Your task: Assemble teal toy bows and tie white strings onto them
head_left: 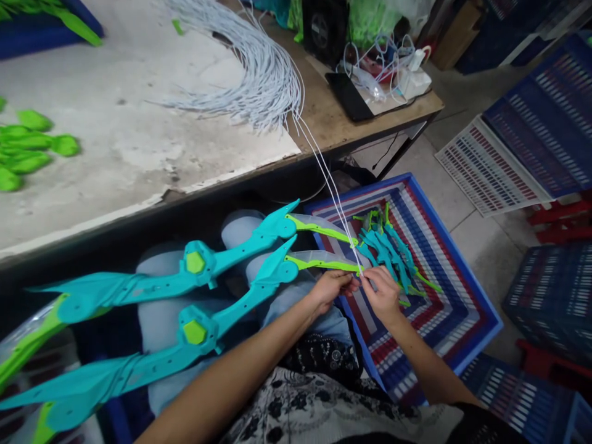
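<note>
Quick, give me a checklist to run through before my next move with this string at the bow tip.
1. Grip: left hand pinches the green tip of the nearer bow, and right hand pinches the white strings beside it. Ok.
2. String path: the strings run straight from the bundle on the table to the fingers, with no snag visible. Ok.
3. String seated at the tip: hidden by the fingers. Cannot tell.
4. Bow support: the nearer bow lies across the lap. Ok.
5. Second bow: lies alongside, apart from the hands. Ok.
6. Crate: beside the right hand, bows piled at its far end. Ok.
</note>
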{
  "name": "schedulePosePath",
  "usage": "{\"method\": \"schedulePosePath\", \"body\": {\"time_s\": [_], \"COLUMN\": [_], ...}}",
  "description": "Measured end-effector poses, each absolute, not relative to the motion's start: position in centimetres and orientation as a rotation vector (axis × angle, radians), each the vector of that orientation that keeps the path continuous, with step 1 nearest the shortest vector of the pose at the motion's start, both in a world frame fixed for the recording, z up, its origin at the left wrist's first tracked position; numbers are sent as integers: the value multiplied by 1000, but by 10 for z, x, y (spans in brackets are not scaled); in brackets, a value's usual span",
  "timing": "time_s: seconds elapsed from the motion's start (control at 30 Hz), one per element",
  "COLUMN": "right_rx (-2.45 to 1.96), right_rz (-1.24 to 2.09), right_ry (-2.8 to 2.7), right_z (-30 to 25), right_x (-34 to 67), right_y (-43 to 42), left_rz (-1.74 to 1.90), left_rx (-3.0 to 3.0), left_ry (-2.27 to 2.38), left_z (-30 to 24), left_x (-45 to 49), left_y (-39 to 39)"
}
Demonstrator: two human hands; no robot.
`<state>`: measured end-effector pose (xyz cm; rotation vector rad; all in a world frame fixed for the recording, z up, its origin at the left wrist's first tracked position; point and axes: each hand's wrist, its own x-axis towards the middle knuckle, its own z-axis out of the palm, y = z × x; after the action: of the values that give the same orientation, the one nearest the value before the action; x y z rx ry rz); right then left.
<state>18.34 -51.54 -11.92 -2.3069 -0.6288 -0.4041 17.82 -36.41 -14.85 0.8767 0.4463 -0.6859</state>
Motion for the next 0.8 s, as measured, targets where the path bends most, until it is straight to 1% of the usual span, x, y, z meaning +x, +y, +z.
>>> {"method": "schedulePosePath", "body": {"time_s": [0.3,0.57,0.67,0.8], "right_rx": [-2320,-2368,-2377,-2386], "right_rz": [-268,-436,-434,-368], "right_ry": [-436,-622,-650,-526], "right_z": [-116,-122,-124,-123], "right_x": [180,178,178,178], "right_y": [-516,-516,-514,-515], "left_rz": [-672,-650,-647,-613], "left_rx": [887,863,871,832], "left_ry": [414,388,389,375], "left_z": [-154,-151,-152,-154], "left_x": [178,179,179,180], "left_y": [-366,-367,-368,-370]}}
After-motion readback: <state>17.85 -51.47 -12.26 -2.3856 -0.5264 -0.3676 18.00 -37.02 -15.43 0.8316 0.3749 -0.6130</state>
